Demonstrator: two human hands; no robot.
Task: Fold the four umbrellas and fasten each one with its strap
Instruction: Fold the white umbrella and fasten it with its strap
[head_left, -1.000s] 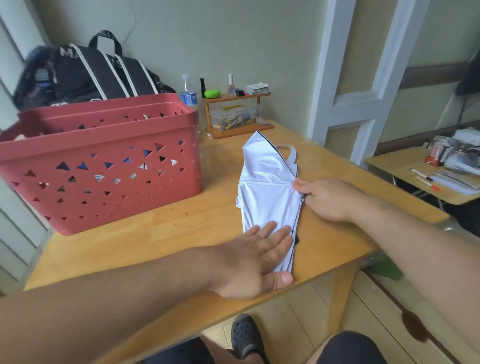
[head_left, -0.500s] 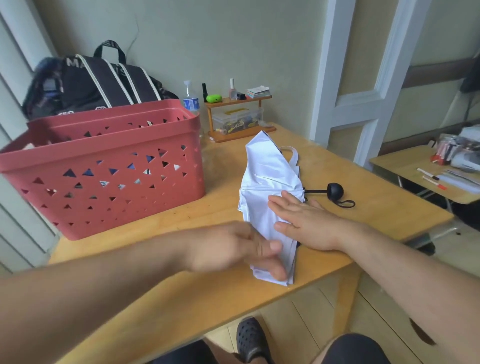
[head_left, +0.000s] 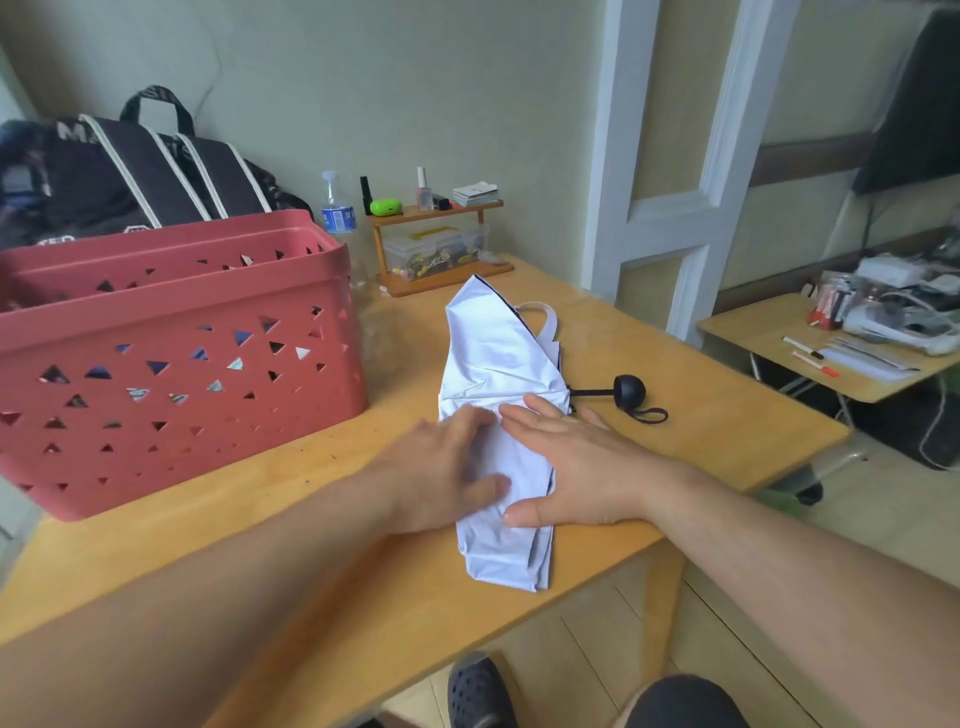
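Pressing down on the white umbrella (head_left: 493, 364), both of my hands lie flat on its canopy. My left hand (head_left: 447, 470) rests on the near-left part of the fabric with fingers extended and loosely together; its outline is motion-blurred, so finer finger detail cannot be read. My right hand (head_left: 569, 467) lies palm-down on the right side of the canopy, fingers straight and slightly spread, thumb extended toward me along the fabric. Neither hand pinches or curls around anything.

The umbrella lies on the wooden desk (head_left: 270, 545), collapsed into a long flat bundle running from the far centre toward the near edge, where its lower end slightly overhangs. Its white strap (head_left: 545, 319) forms a loose loop at the far right side of the canopy, unfastened. The black handle (head_left: 629, 391) projects to the right on a short shaft, with a thin wrist cord lying on the desk just beside it.

A red perforated basket (head_left: 171, 364) stands on the left part of the desk, apart from the umbrella. Behind it sits a dark bag (head_left: 145, 176) with pale stripes. A water bottle (head_left: 336, 208) and a small wooden shelf (head_left: 436, 244) holding small items stand against the wall.
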